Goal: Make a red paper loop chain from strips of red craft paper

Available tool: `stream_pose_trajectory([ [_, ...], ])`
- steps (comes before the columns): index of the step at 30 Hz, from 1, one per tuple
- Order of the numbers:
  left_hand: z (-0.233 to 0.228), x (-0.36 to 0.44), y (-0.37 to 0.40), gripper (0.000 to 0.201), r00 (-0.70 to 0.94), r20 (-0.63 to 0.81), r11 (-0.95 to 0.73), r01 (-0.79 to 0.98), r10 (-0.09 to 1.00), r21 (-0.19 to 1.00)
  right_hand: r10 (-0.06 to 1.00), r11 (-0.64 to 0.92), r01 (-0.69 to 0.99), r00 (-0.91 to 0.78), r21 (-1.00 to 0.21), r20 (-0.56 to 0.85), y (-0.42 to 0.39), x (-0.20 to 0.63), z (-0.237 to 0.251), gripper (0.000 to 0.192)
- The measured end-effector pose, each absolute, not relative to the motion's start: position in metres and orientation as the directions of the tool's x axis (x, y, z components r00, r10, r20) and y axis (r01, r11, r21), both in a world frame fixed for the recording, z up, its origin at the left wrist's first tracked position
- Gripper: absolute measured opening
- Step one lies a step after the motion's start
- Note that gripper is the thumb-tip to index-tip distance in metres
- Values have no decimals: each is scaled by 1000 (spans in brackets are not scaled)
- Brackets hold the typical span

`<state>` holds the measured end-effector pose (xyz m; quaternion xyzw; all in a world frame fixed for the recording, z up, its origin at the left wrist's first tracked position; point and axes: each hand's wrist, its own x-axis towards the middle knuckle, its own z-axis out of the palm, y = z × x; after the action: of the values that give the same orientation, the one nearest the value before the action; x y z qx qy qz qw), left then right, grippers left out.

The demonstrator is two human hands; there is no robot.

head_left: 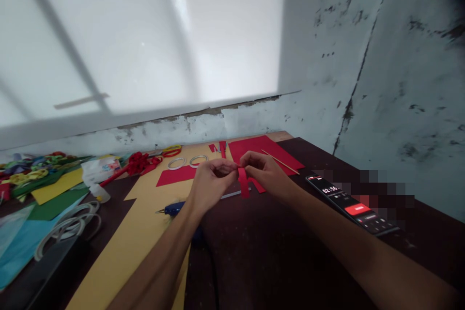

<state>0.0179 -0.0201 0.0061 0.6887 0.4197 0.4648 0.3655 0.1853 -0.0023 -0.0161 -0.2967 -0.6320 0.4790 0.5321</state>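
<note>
Between my hands a narrow red strip (243, 185) hangs down, its upper end pinched in the fingertips. My left hand (213, 177) is closed on the strip from the left. From the right, my right hand (264, 172) grips the same end with thumb and bent fingers. Under the hands lie more red pieces (258, 187) and a thin grey strip like a ruler (232, 194), partly covered. A blue glue gun (173, 209) rests beside my left forearm, which hides much of it.
Behind lie a red sheet (250, 146) with a thin wooden stick (279, 161), two tape rings (177, 163) and scissors (171, 150). A phone (350, 206) lies right. Left are a tan sheet (119, 247), a small bottle (100, 193), a coiled cable (69, 220) and coloured bundles (36, 169).
</note>
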Motion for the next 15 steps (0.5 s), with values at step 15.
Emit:
stream_pose_trajectory([
  [15, 7, 16, -18, 10, 265, 373, -450, 355, 889, 820, 909, 330, -111, -229, -937, 348, -4, 181, -19, 10],
])
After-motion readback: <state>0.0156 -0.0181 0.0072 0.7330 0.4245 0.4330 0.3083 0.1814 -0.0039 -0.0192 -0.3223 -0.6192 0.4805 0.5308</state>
